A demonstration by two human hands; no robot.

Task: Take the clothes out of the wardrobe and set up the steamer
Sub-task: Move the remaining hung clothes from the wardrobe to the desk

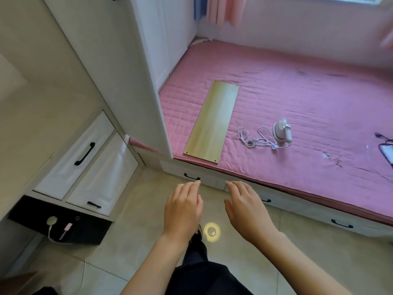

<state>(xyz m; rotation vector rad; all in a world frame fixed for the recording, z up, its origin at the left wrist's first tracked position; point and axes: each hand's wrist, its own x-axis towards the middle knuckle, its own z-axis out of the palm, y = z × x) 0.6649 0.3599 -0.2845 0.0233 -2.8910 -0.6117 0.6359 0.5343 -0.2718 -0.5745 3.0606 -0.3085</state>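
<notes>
Hands: left hand [184, 206] and right hand [247, 206] are held out side by side over the floor tiles [131, 248], palms down, fingers loose and spread, nothing gripped in either. Probably a ready pose before anything gets reached for.

Steamer: small white handheld steamer [282, 132] is stood upright on the pink mattress [308, 86], well apart from both hands. Upright likely so the plate is kept off the fabric.

Cord: white cord [258, 139] is left in loose loops just beside the steamer, plug not seen in any socket, so setup looks not yet started.

Board: long pale wooden board [211, 120] is laid flat on the mattress near the bed edge, left of the cord. Possibly meant as a firm pressing surface, though that's a guess.

Wardrobe: tall white wardrobe [110, 67] is seen to the left, its side panel meeting the bed. No clothes are visible, and whether a door is open can't be told.

Drawers: bed-base drawers [191, 175] with black handles are shut, right beyond the fingertips.

Progress: nothing taken out yet, judging by the bare bed.
</notes>
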